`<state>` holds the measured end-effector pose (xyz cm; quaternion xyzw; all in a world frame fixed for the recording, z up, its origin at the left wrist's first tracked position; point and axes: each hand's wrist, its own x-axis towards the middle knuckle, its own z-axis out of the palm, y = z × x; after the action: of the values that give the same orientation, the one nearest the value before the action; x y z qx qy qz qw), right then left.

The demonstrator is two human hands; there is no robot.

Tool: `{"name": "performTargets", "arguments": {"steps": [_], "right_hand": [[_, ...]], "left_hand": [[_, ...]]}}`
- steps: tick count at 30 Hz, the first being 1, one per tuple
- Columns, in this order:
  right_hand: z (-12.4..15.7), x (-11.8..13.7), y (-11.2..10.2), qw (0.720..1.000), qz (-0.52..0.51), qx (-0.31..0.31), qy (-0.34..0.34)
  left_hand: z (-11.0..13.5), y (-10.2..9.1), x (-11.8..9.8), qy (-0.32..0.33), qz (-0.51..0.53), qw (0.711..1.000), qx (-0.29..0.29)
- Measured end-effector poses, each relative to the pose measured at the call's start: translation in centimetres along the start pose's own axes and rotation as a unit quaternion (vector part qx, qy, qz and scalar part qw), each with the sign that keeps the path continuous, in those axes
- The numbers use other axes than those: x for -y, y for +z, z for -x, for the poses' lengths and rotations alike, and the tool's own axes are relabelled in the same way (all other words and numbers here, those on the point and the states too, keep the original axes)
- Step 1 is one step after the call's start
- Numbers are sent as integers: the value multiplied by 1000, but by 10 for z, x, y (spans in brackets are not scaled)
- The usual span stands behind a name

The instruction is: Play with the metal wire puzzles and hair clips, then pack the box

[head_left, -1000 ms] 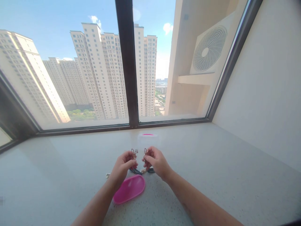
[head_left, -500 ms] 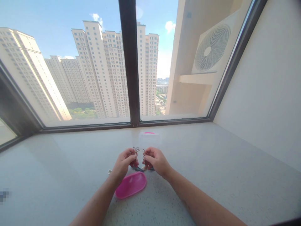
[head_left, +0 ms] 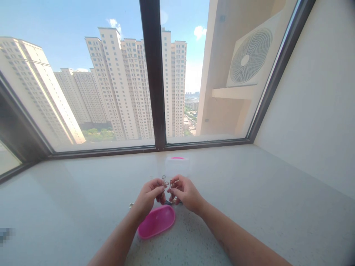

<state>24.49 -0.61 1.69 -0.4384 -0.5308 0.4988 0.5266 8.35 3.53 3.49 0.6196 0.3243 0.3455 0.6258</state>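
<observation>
My left hand (head_left: 149,194) is closed in a pinch on a thin brown looped cord (head_left: 163,178), whose loops stick up past the fingertips. Close beside it, my right hand (head_left: 186,192) pinches another bunch of thin brown looped cord (head_left: 171,183). Whether the two bunches are joined, I cannot tell. Under the fingers, a small dark object (head_left: 168,203) lies partly hidden. Just below the hands is a pink oval tray (head_left: 156,222), its left end partly behind my left wrist.
A small whitish item (head_left: 131,205) lies left of my left wrist. Beyond the hands, a pale translucent box with a pink patch (head_left: 177,158) stands near the window frame (head_left: 159,147). The speckled white sill (head_left: 249,207) meets a wall (head_left: 313,111) at right.
My hands have come closer together, the left one moving right, and the cord loops now nearly touch. The whole view has shifted slightly.
</observation>
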Motion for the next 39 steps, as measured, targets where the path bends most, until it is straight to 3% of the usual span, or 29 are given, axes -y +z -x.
{"name": "performTargets", "arguments": {"steps": [11,28,39], "right_hand": [[-3,-4,2,1000,11,11,-7],[-5,-5,-1,1000,13,-4,7],[-2,6,-4,997,-68,8,46]], "left_hand": [[1,1,-1,9,-8,1000,26],[-5,-6,9,0,13,1000,-12],[-7,-7,13,-24,21,999,-15]]}}
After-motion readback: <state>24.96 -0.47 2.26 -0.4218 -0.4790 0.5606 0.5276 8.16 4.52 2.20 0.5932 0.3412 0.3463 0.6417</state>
